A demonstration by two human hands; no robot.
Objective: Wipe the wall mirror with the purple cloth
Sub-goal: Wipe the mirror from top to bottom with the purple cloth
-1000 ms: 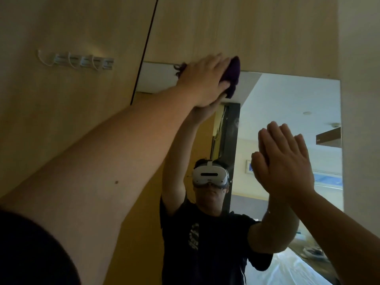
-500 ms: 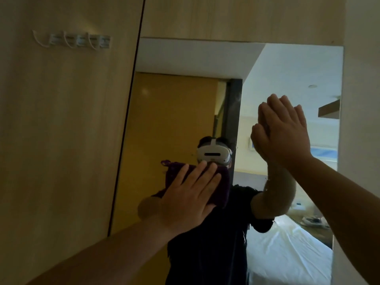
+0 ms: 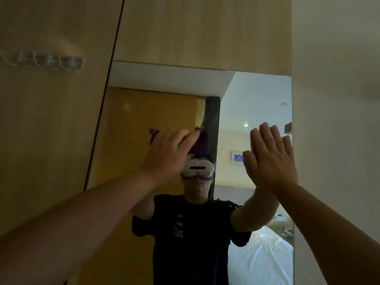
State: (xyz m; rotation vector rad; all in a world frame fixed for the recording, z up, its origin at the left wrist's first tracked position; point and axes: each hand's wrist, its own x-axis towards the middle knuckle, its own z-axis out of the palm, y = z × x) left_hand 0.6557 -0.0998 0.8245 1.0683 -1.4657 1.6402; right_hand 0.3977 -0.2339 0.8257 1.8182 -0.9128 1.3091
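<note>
The left hand [image 3: 168,155] presses the purple cloth [image 3: 200,144] flat against the wall mirror [image 3: 257,95], fingers spread over it, at mid-height left of the glass's centre. The right hand [image 3: 271,161] lies open and flat on the mirror near its right edge, holding nothing. A row of hooks [image 3: 47,60] sits on the wooden panel [image 3: 51,140] to the left.

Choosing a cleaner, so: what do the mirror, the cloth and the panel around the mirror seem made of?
Mirror: smooth glass, giving a sharp reflection of the room. Purple cloth: soft, fuzzy textile, perhaps microfibre, bunched under the left hand. Surrounding panel: matte light wood or laminate, with faint grain.
</note>
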